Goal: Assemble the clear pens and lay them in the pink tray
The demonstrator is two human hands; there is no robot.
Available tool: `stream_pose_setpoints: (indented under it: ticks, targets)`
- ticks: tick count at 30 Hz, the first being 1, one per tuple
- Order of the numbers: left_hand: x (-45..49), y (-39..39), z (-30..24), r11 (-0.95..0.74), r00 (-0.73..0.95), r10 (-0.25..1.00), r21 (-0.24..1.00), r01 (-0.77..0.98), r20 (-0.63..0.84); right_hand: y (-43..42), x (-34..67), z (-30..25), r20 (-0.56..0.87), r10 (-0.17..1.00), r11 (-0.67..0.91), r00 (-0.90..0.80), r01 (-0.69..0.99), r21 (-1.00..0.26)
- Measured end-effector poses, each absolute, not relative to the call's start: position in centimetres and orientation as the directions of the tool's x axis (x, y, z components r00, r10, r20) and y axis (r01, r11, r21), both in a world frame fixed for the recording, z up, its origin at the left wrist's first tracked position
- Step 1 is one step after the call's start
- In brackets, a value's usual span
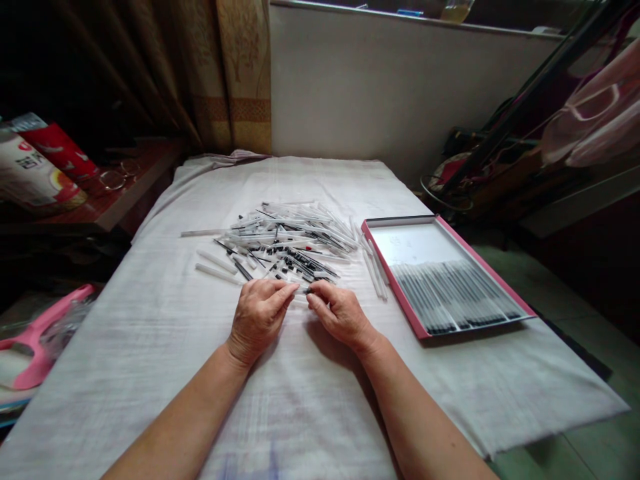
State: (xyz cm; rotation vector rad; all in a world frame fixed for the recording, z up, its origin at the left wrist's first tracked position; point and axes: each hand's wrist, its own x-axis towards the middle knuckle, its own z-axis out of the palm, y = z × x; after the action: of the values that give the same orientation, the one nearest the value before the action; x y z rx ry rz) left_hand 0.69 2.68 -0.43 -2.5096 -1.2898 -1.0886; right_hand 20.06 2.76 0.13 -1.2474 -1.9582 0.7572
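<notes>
My left hand [260,312] is closed, with a translucent pen barrel [301,291] pinched at its fingertips. Facing it, my right hand [343,312] pinches a small black pen part [307,290] at the barrel's end; its exact kind is too small to tell. Just beyond both hands spreads a loose pile of pen parts [295,233], with clear barrels, thin dark refills and short black pieces mixed together. To the right, a shallow pink-edged box [407,233] holds a row of pens [455,293] with dark ends towards me.
A pale cloth [200,413] covers the table. Several loose barrels [376,270] lie beside the box. At left, a side table [145,190] carries a jar [37,170] and glasses [117,177]; a pink handled object [45,333] sits below it. A curtain [245,73] hangs behind.
</notes>
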Motion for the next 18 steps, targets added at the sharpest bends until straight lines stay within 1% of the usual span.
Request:
stream_pose_setpoints:
  ticks: [7, 14, 16, 18]
  targets:
    - [0.83, 2.64, -0.35, -0.650, 0.386, 0.638, 0.197, 0.734, 0.666, 2.74, 19.90, 0.56, 0.229, 0.925, 0.364, -0.304, 0.534, -0.763]
    - [0.85, 2.64, -0.12, -0.656, 0.375, 0.613, 0.183, 0.732, 0.696, 2.65, 19.51, 0.39, 0.175, 0.948, 0.286, -0.265, 0.472, -0.834]
    - [0.82, 2.57, 0.05, -0.633, 0.345, 0.617, 0.186, 0.752, 0.707, 2.79, 19.58, 0.26, 0.182, 0.956, 0.271, -0.231, 0.448, -0.852]
    - [0.79, 2.48, 0.17, -0.595, 0.282, 0.637, 0.225, 0.772, 0.718, 3.01, 19.81, 0.15, 0.211, 0.968, 0.249, -0.136, 0.410, -0.877]
